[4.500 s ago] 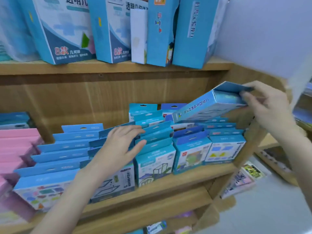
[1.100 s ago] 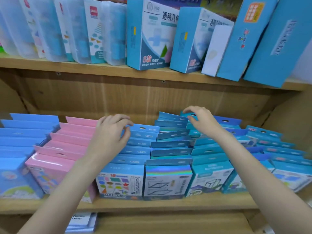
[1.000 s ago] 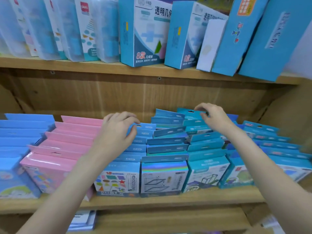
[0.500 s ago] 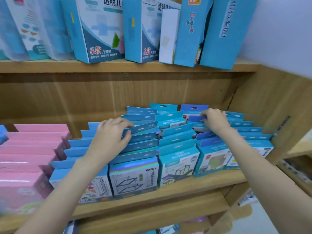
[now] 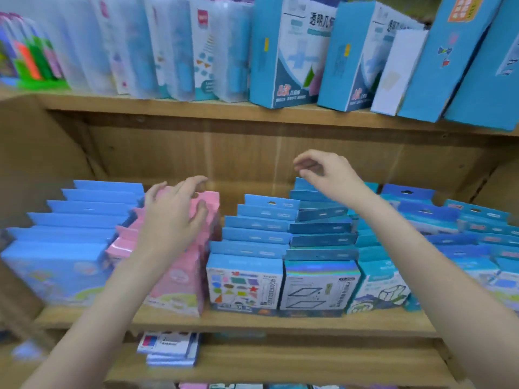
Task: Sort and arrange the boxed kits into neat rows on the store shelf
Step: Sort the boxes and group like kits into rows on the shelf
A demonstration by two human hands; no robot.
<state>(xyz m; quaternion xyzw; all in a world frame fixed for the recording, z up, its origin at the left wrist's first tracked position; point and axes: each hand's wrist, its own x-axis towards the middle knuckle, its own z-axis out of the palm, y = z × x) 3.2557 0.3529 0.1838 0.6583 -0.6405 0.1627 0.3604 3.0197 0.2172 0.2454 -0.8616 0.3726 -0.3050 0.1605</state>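
Observation:
Boxed kits stand in rows front to back on the middle wooden shelf (image 5: 252, 321): a light blue row (image 5: 64, 248) at the left, a pink row (image 5: 179, 276), a blue row with coloured shapes on the front box (image 5: 244, 282), a row with a shiny holographic top (image 5: 320, 287), then teal (image 5: 379, 287) and further blue rows to the right. My left hand (image 5: 174, 217) lies spread on the tops of the pink boxes, fingers apart. My right hand (image 5: 328, 175) hovers just above the back of the holographic and teal rows, fingers loosely curled, holding nothing.
The upper shelf (image 5: 196, 108) carries tall blue and white boxes (image 5: 286, 51) and translucent packs (image 5: 174, 49), some leaning. A green holder (image 5: 36, 66) stands at its far left. Flat packs (image 5: 168, 349) lie on the shelf below.
The view swung back to the left. My left hand moved from the blue row onto the pink row. My right hand lifted off the box tops and hangs in the air.

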